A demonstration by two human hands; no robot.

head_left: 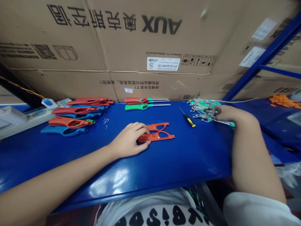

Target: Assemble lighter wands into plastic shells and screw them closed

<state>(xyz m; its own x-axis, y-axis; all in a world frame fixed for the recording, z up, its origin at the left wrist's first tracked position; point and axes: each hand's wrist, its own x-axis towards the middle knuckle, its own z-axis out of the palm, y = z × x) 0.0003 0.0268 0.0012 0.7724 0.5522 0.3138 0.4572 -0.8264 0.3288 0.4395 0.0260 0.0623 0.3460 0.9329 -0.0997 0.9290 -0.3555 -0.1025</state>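
Note:
Two orange lighter shell halves (157, 136) lie side by side at the middle of the blue table. Around their left ends my left hand (132, 139) is closed, thumb at the near side and fingers over the far one. Far to the right, my right hand (223, 113) reaches into a pile of metal lighter rods with green parts and wires (199, 106). Its fingers are blurred and partly hidden among the rods, so its grip does not show. Left of that pile lies a screwdriver (188, 120) with a black and yellow handle.
Red, orange and blue lighter shells (70, 121) are stacked at the left, beside a power strip (30, 117). Small screws (106, 121) lie near them. Red and green lighters with metal rods (138, 107) rest at the back, before a cardboard wall (131, 44). Orange pieces (284, 101) lie far right.

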